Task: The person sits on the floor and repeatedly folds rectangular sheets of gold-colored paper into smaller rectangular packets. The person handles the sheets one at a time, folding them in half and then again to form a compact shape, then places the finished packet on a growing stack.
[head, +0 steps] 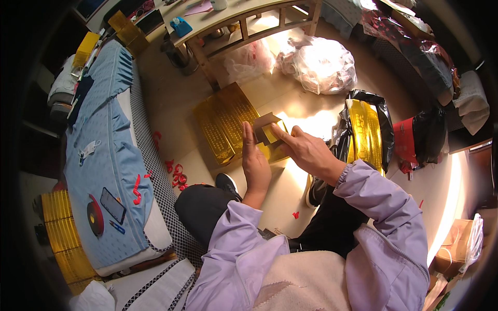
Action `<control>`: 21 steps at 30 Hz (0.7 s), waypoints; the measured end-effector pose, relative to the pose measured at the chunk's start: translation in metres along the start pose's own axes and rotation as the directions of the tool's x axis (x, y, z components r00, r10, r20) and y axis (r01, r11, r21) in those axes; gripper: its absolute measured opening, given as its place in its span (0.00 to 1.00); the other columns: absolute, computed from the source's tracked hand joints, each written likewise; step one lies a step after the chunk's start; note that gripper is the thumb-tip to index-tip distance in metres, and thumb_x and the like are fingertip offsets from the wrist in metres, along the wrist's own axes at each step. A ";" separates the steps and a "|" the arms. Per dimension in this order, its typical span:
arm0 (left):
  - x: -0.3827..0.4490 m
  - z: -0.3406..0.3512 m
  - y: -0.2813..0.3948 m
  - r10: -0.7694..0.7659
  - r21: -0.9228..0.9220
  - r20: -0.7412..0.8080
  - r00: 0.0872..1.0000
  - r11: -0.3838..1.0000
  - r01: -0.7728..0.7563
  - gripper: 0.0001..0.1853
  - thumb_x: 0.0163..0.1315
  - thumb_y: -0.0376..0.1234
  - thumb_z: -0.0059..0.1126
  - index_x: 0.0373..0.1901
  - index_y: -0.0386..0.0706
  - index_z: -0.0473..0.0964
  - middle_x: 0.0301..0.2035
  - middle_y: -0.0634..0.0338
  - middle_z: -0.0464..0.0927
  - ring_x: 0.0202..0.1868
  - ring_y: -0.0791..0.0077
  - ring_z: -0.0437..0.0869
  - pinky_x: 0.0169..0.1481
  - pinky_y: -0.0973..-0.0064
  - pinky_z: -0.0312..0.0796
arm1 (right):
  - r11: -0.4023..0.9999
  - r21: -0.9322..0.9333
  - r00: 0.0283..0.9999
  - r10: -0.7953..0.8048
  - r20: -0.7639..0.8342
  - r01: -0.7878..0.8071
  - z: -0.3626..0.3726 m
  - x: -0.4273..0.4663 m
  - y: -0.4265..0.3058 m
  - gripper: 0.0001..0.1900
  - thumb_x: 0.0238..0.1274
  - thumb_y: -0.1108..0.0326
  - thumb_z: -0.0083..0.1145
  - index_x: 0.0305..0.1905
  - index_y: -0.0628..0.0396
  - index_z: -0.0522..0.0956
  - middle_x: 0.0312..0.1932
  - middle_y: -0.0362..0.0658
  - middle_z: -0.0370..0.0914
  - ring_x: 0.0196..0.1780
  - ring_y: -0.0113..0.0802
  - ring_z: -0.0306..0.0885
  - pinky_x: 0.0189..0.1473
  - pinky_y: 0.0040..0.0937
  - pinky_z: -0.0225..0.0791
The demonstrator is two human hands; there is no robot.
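Between my hands is a small gold cardboard box (277, 130) with its grey-brown inner flaps standing up at the near end. My left hand (255, 165) is upright along the box's left side, its fingers against the flap. From the right, my right hand (309, 149) holds the box, with the index finger laid on a flap. Beyond and below them, gold printed boxes (225, 122) lie side by side on the floor. Flat gold printed cartons (365, 130) stand in a black plastic bag to the right.
A blue-covered sofa (113, 155) on the left bears a phone (113, 206), a red tape roll (95, 215) and a blue cutter (117, 227). Red ribbon scraps (179, 177) lie on the floor. Ahead are a wooden table (229, 15) and a full clear plastic bag (321, 64).
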State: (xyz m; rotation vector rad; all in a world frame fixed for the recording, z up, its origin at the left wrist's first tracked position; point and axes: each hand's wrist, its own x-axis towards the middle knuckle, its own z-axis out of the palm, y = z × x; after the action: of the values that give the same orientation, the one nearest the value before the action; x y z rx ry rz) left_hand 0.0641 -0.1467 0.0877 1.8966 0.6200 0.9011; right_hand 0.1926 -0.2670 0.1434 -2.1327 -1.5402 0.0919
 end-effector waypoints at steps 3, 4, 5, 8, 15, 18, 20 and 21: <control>0.000 -0.001 -0.002 0.054 0.098 0.013 0.998 0.994 -0.055 0.36 0.69 0.16 0.38 0.79 0.45 0.62 0.77 0.48 0.60 0.78 0.50 0.63 0.79 0.61 0.62 | 0.967 0.194 0.985 0.157 0.066 -0.167 0.000 0.004 0.005 0.22 0.76 0.56 0.56 0.70 0.43 0.77 0.38 0.48 0.77 0.37 0.46 0.81 0.38 0.44 0.75; 0.000 0.001 -0.002 0.063 0.055 -0.023 0.998 0.997 -0.062 0.31 0.72 0.18 0.41 0.75 0.45 0.70 0.76 0.47 0.63 0.77 0.49 0.65 0.78 0.61 0.63 | 0.959 0.198 0.979 0.197 0.055 -0.204 0.003 0.006 0.009 0.18 0.76 0.56 0.58 0.65 0.44 0.82 0.36 0.45 0.76 0.38 0.42 0.81 0.39 0.42 0.75; -0.001 0.001 -0.003 0.070 0.067 -0.010 0.998 0.995 -0.069 0.29 0.73 0.20 0.42 0.75 0.45 0.70 0.76 0.47 0.62 0.77 0.49 0.64 0.78 0.62 0.63 | 0.945 0.240 0.975 0.210 0.068 -0.220 0.005 0.009 0.013 0.17 0.75 0.58 0.59 0.64 0.45 0.82 0.36 0.45 0.76 0.37 0.41 0.79 0.39 0.41 0.75; -0.003 0.002 -0.003 0.071 0.033 0.044 0.996 0.997 -0.072 0.25 0.77 0.25 0.44 0.74 0.45 0.71 0.78 0.47 0.58 0.79 0.51 0.60 0.79 0.62 0.60 | 0.890 0.450 0.992 0.110 -0.058 -0.072 0.026 0.009 0.040 0.19 0.71 0.68 0.64 0.65 0.44 0.80 0.36 0.40 0.72 0.33 0.32 0.73 0.37 0.32 0.73; -0.005 -0.006 -0.010 0.006 -0.292 0.135 0.991 0.956 0.034 0.24 0.83 0.39 0.40 0.74 0.44 0.71 0.82 0.51 0.50 0.83 0.59 0.50 0.82 0.65 0.51 | 0.552 0.756 0.931 0.295 0.217 -0.351 0.020 0.024 0.046 0.28 0.66 0.65 0.72 0.68 0.50 0.72 0.49 0.41 0.61 0.47 0.28 0.70 0.48 0.23 0.76; -0.003 -0.006 -0.014 -0.061 -0.410 0.171 0.983 0.903 0.127 0.22 0.83 0.37 0.42 0.73 0.43 0.73 0.82 0.53 0.50 0.81 0.63 0.54 0.80 0.67 0.52 | 0.493 0.728 0.879 0.278 0.387 -0.476 0.013 0.026 0.052 0.29 0.67 0.65 0.72 0.68 0.49 0.71 0.49 0.35 0.62 0.54 0.24 0.69 0.59 0.24 0.70; -0.002 -0.007 -0.018 -0.147 -0.486 0.217 0.965 0.841 0.237 0.21 0.82 0.34 0.44 0.71 0.42 0.74 0.82 0.54 0.50 0.79 0.65 0.58 0.79 0.69 0.54 | 0.444 0.763 0.882 0.229 0.411 -0.471 0.019 0.025 0.060 0.27 0.67 0.66 0.73 0.66 0.49 0.71 0.48 0.34 0.60 0.50 0.23 0.71 0.58 0.25 0.71; -0.002 -0.009 -0.015 -0.209 -0.536 0.248 0.946 0.784 0.314 0.20 0.81 0.33 0.45 0.69 0.42 0.74 0.82 0.54 0.50 0.79 0.66 0.60 0.79 0.69 0.55 | 0.411 0.780 0.882 0.214 0.421 -0.472 0.019 0.024 0.060 0.27 0.65 0.65 0.74 0.65 0.50 0.72 0.47 0.34 0.60 0.49 0.22 0.69 0.56 0.24 0.72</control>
State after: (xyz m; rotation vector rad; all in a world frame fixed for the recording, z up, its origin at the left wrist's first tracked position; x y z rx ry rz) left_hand 0.0547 -0.1365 0.0766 1.2853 0.4274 0.6326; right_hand 0.2473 -0.2521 0.1064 -1.5257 -0.7746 1.1138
